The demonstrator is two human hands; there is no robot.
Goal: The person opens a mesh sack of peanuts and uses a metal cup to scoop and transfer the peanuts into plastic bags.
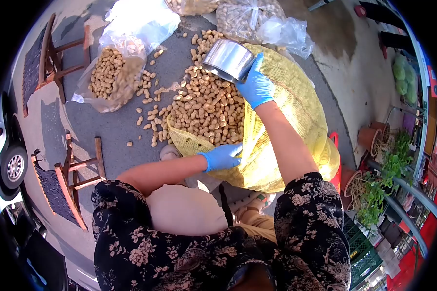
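My right hand point(257, 87), in a blue glove, grips a shiny metal pot point(228, 59) by its rim. The pot is tilted above a heap of unshelled peanuts point(209, 109). Its inside is mostly hidden from me. My left hand point(222, 156), also gloved in blue, is closed on the edge of a yellow mesh sack point(289, 116) at the near side of the heap. The sack lies on its side, bulging, with peanuts spread at its mouth. To the left, a clear plastic bag point(115, 80) stands open with peanuts inside.
Tied bags of peanuts point(250, 19) and white plastic bags point(143, 19) lie at the far side. Two small wooden stools point(75, 174) point(58, 58) stand left, near a parked car point(12, 165). Potted plants point(374, 194) line the right. Loose peanuts are scattered on the ground.
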